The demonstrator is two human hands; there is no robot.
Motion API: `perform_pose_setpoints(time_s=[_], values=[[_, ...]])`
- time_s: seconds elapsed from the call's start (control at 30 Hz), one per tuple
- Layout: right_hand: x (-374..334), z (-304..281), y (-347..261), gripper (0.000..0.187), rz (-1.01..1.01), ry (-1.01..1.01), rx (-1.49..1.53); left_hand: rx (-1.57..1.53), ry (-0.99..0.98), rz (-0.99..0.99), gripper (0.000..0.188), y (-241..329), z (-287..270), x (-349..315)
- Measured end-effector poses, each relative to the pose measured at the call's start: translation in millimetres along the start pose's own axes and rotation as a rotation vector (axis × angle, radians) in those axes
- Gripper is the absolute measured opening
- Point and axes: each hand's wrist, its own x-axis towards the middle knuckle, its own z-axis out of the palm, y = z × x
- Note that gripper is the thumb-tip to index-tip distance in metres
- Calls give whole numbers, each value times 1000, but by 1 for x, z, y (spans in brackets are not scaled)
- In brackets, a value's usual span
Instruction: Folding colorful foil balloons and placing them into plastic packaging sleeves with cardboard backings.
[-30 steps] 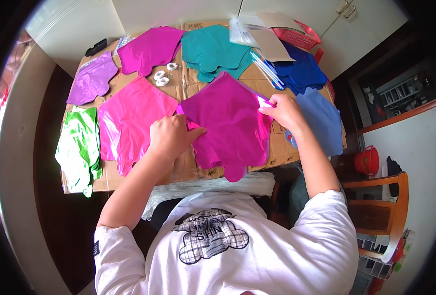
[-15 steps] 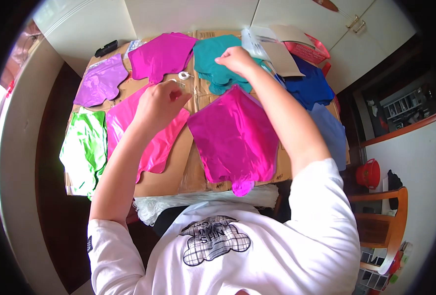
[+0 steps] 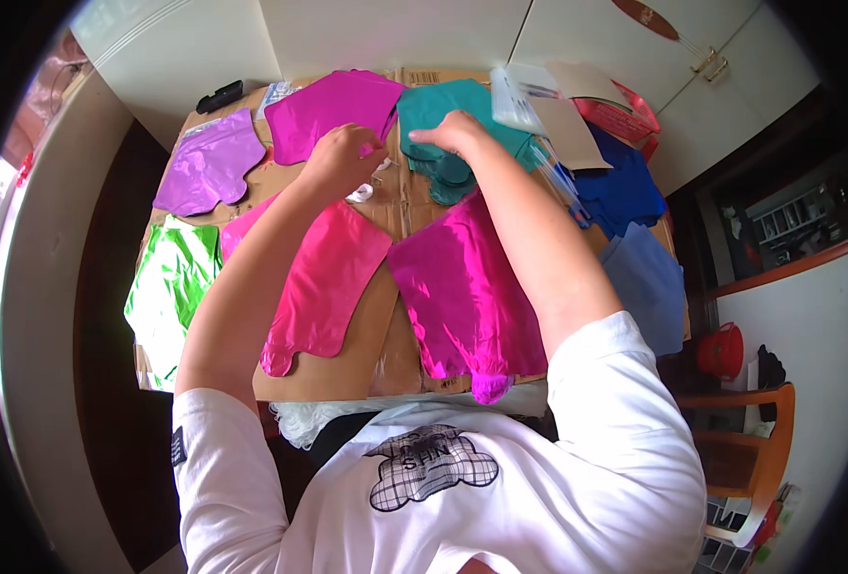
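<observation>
Flat, shiny foil balloons lie spread over cardboard. My left hand (image 3: 347, 158) is closed in a pinch beside a small white roll (image 3: 360, 193), near the magenta foil balloon (image 3: 323, 110) at the back; whatever it pinches is too small to make out. My right hand (image 3: 453, 134) hovers over the teal foil balloons (image 3: 457, 96), fingers curled together with the thumb toward the left; I cannot make out what is in them. Closer to me lie a pink foil balloon (image 3: 333, 258) under my left forearm and another magenta foil balloon (image 3: 462, 297) beside my right forearm.
Purple (image 3: 209, 163) and green (image 3: 170, 297) foil balloons lie at the left, dark blue (image 3: 625, 187) and pale blue (image 3: 646, 287) ones at the right. A red basket (image 3: 625, 120) and clear plastic packets (image 3: 518, 100) stand at the back right. A wooden chair (image 3: 778, 450) is beside me.
My left hand has moved up and right, closer to the right hand. My right hand has moved slightly lower over the teal balloons. The whole view has shifted a little.
</observation>
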Motion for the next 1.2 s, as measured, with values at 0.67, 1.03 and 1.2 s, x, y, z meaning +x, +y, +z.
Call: perform_pose_setpoints(time_s=[0.67,1.03,1.2], values=[[15,-14,39,13,-15,-51,1039,344,-179,93,19,-14,59,54],[-13,-134,159,38,-447,171,1865,458,-185,97,19,6,63,61],[-64,-139,128,27,-770,27,1549,439,-153,63,26,9,53,65]])
